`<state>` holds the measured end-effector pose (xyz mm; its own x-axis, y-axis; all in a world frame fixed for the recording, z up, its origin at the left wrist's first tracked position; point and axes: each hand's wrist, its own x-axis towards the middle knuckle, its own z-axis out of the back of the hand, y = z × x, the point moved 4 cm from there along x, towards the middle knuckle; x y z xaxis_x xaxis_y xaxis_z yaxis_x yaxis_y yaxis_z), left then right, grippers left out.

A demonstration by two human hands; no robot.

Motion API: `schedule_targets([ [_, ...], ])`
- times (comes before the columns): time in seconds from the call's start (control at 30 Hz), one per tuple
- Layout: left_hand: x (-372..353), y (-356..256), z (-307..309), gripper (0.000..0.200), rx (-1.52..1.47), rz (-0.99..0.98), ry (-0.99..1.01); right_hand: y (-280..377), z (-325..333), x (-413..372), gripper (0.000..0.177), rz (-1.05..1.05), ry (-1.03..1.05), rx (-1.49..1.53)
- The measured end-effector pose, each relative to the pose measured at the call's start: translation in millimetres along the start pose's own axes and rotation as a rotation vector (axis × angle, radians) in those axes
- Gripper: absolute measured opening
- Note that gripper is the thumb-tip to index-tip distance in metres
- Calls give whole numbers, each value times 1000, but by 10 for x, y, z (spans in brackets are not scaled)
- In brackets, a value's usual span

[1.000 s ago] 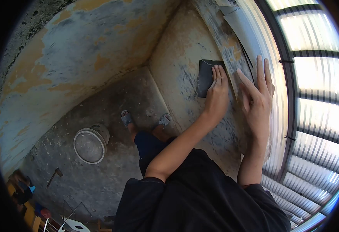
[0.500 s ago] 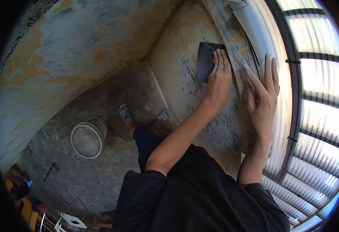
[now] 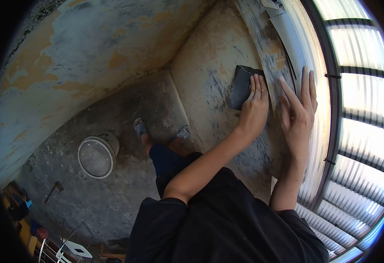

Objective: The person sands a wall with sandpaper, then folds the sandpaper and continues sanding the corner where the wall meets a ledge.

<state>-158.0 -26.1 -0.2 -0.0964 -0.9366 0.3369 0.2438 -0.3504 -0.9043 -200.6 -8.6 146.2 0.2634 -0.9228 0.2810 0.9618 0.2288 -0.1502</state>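
Sandpaper (image 3: 241,85), a dark sheet, is lying flat against the stained wall (image 3: 203,83), just left of the ledge (image 3: 268,48) under the window (image 3: 363,109). Its near right part is hiding under the person's left hand (image 3: 254,109). That hand is pressing on it with four fingers straight and pressed together; I cannot tell where the thumb is. The right hand (image 3: 298,116) is resting open on the ledge just to the right, its fingers spreading slightly. Down on the floor (image 3: 126,193), two sandalled feet (image 3: 140,128) are standing by the wall, and a round bucket (image 3: 96,155) is sitting to their left.
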Motion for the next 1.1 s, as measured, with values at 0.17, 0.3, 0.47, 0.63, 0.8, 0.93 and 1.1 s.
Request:
schedule_targets([
  [0.17,305,148,141,69,44,-24,-36,-19,-4,-37,42,6,16,-3],
  [0.3,-33,46,17,69,-41,-32,-41,-9,-3,0,44,25,-30,-10],
  [0.47,238,111,56,69,58,-2,-31,-29,-29,1,44,28,-30,4],
  [0.63,-11,13,33,69,25,-47,-17,-35,-8,-15,45,17,-30,18],
  [0.8,126,31,53,69,10,19,-34,-13,3,1,45,17,-24,9],
  [0.93,359,161,157,71,-18,11,-89,-22,-1,-14,45,39,-39,4],
  [1.1,-72,-30,-11,72,-109,16,-36,-10,-8,10,43,14,4,-4],
])
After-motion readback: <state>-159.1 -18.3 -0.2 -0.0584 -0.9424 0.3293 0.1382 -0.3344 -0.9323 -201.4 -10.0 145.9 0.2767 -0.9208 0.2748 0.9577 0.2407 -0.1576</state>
